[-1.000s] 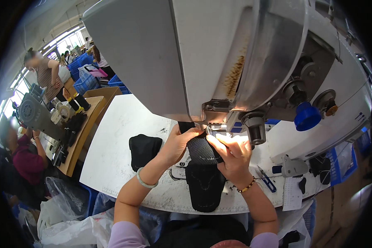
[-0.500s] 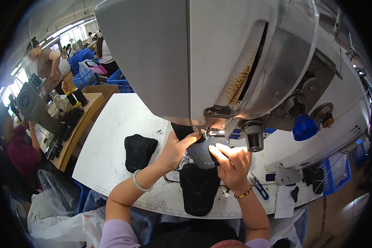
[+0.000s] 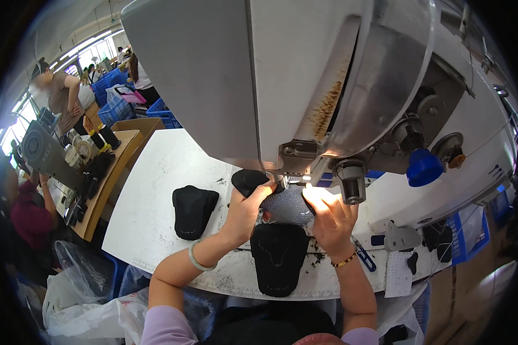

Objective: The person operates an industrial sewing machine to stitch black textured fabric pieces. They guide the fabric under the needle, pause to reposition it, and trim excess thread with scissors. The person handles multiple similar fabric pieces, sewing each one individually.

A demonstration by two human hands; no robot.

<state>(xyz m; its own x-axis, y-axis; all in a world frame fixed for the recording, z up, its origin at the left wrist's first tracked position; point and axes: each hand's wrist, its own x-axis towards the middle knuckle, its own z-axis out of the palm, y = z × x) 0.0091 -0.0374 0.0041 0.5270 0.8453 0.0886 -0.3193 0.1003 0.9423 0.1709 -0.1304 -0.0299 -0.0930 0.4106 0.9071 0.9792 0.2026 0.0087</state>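
Under the head of a large grey-white sewing machine [image 3: 195, 75], both my hands hold a piece of black fabric with a grey patterned face [image 3: 290, 208]. My left hand [image 3: 243, 214], wearing a pale bangle, grips its black left edge, thumb on top beside the presser parts. My right hand [image 3: 334, 221], with a beaded bracelet, pinches the right edge under the lamp's bright spot. The needle area is partly hidden by the machine head. Just in front of the work lies a black fabric piece [image 3: 278, 261] with pale stitch lines; a similar black piece [image 3: 194, 210] lies to the left.
Blue-handled snips [image 3: 364, 256] lie right of my wrist, near a white paper strip [image 3: 397, 275]. Dark lint dots the white table [image 3: 144, 201]. Thread spools [image 3: 106, 135] stand on a wooden-edged table at left, where people work. Plastic bags [image 3: 92, 305] hang below the table edge.
The grey patterned piece has shifted and flattened under the machine head, with more black edge showing by my left hand. My right hand has moved slightly right. The view has shifted a little.
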